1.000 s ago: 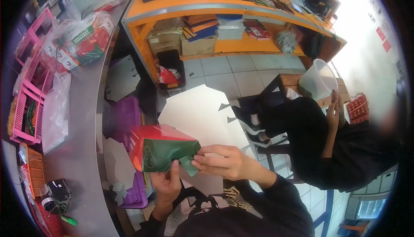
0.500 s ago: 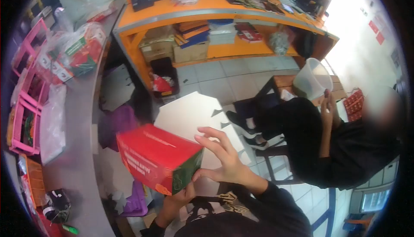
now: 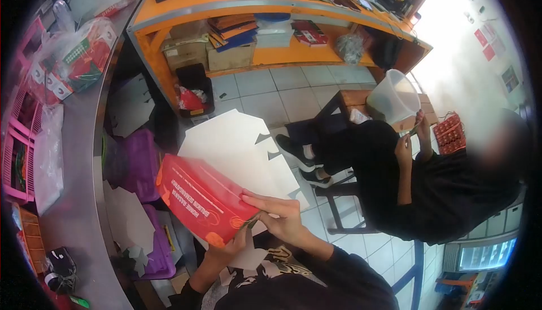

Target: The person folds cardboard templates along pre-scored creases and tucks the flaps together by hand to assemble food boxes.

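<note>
Red box [image 3: 206,200] — near end between both hands [image 3: 284,221]

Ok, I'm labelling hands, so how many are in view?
4: the person's left hand and right hand, both on the red box; the co-worker's upper hand and lower hand, near the clear tub. Some fingers are hidden.

One head-worn camera looks forward and down, from near above the left hand [image 3: 228,249] and the right hand [image 3: 281,220].
</note>
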Demonstrator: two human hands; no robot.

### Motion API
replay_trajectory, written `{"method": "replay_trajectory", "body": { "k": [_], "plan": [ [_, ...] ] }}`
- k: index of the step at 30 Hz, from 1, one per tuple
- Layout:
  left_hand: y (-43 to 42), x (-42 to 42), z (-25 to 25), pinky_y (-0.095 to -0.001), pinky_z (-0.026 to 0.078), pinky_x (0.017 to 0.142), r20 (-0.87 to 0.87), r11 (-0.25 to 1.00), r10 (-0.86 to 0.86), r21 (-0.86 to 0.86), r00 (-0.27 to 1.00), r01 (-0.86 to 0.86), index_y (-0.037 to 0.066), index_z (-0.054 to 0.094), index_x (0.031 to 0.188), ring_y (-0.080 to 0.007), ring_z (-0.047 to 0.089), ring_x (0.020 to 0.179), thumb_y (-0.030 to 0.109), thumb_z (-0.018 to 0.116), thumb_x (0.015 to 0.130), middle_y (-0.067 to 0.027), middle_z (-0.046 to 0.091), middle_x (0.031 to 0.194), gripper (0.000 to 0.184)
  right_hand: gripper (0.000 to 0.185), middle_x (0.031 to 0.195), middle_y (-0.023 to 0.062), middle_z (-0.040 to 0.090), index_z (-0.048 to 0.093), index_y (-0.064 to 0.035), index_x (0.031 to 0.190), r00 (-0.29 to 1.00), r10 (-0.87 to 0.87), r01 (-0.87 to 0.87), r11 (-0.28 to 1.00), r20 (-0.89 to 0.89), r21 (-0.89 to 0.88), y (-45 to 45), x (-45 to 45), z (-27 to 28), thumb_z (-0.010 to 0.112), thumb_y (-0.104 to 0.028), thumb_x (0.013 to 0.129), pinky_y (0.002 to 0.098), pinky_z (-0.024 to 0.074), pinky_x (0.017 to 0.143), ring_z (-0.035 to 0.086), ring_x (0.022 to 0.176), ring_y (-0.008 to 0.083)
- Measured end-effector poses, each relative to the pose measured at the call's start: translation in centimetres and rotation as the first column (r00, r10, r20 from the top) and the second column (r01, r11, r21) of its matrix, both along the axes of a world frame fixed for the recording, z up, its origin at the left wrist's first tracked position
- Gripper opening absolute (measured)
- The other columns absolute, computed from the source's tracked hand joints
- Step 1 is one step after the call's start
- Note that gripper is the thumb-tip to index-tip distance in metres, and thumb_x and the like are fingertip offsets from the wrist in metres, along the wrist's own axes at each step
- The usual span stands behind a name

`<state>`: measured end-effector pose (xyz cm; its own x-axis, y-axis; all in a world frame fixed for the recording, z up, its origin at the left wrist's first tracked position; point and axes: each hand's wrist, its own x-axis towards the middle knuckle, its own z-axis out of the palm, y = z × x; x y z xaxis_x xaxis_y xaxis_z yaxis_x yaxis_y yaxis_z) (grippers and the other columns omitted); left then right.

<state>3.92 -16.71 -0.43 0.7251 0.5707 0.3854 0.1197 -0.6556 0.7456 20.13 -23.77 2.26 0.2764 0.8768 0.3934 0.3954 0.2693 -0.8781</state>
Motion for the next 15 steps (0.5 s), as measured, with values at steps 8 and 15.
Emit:
{"method": "replay_trajectory", "body": {
  "k": [8, 15],
  "plan": [
    [-0.8, 1.9, -0.3, -0.0390, 0.050, 0.080, -0.040, 0.981, 0.120, 0.155, 0.992, -0.113, 0.000, 0.061, 0.110, -0.0273, 0.063, 0.091, 0.002, 0.067, 0.077, -0.0109, 0.064, 0.100, 0.034, 0.078, 0.143, 0.0195, 0.037, 0.036, -0.0011, 0.141, 0.894, 0.097, -0.086, 0.995, -0.437, 0.044, 0.1, -1.4, 0.3, 0.070, -0.037, 0.081, 0.0383, 0.0401, 0.102, 0.043, 0.128, 0.0264],
    [2.4, 1.2, 3.0, -0.0415, 0.049, 0.085, 0.274, 0.997, 0.009, 0.074, 0.962, -0.031, 0.002, 0.061, 0.108, -0.0300, 0.061, 0.103, 0.016, 0.069, 0.080, -0.0148, 0.062, 0.112, 0.032, 0.100, 0.141, 0.0180, 0.036, 0.025, 0.0036, 0.142, 0.655, -0.003, 0.077, 0.995, -0.755, 0.062, 0.4, 0.5, -1.1, 0.072, -0.052, 0.073, 0.0381, 0.0288, 0.109, 0.036, 0.133, 0.0262]
  ]
}}
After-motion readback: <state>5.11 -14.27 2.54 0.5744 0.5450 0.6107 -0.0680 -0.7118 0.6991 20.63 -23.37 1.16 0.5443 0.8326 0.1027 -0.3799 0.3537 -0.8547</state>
